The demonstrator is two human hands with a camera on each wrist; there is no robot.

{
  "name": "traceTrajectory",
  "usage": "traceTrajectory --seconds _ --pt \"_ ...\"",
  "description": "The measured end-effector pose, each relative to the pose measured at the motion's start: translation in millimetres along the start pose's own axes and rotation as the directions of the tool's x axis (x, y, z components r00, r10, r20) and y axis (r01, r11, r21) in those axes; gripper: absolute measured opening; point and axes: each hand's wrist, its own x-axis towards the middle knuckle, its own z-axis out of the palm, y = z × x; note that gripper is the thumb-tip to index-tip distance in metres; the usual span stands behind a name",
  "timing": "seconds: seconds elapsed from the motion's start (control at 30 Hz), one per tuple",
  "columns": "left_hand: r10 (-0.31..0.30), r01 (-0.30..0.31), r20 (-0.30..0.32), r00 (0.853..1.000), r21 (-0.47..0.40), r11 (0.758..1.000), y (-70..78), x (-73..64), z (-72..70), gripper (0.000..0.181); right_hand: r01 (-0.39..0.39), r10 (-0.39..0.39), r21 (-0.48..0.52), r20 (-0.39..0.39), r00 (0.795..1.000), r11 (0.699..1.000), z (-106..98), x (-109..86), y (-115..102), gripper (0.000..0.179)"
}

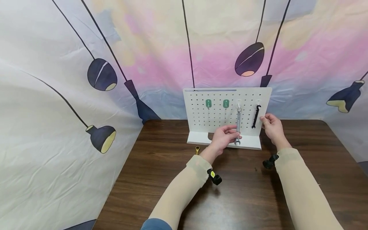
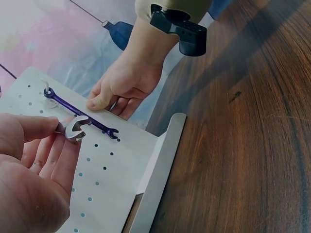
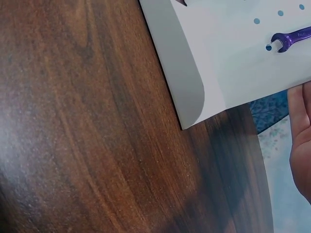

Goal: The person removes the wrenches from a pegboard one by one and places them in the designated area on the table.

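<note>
My left hand (image 1: 221, 139) pinches a silver combination wrench (image 1: 238, 121) near its lower open end, between thumb and fingers. The wrench stands upright in front of a white pegboard (image 1: 198, 123), its ring end at a hook; whether the ring is over that hook I cannot tell. A dark wrench (image 1: 256, 116), purplish in the left wrist view, hangs from the hook to its right. My right hand (image 1: 273, 129) holds the board's right edge, thumb on the front and fingers behind. Only part of that hand (image 3: 302, 141) shows in the right wrist view.
Two green hook plates, a left one (image 1: 208, 103) and a right one (image 1: 226, 103), are on the board. A gold-coloured ring-ended wrench (image 1: 197, 149) lies on the brown wooden table (image 1: 161, 153), partly hidden behind my left forearm. A printed cloth (image 1: 161, 57) hangs behind.
</note>
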Motion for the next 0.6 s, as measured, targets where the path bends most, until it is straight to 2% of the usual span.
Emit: traceTrajectory --seconds 0.6 --pt "0.017 -0.017 0.016 1.0 -0.008 1.0 11.1 -3.4 0.9 0.03 -0.018 0.018 -0.004 -0.014 1.0 1.0 1.1 0.8 -1.0 0.031"
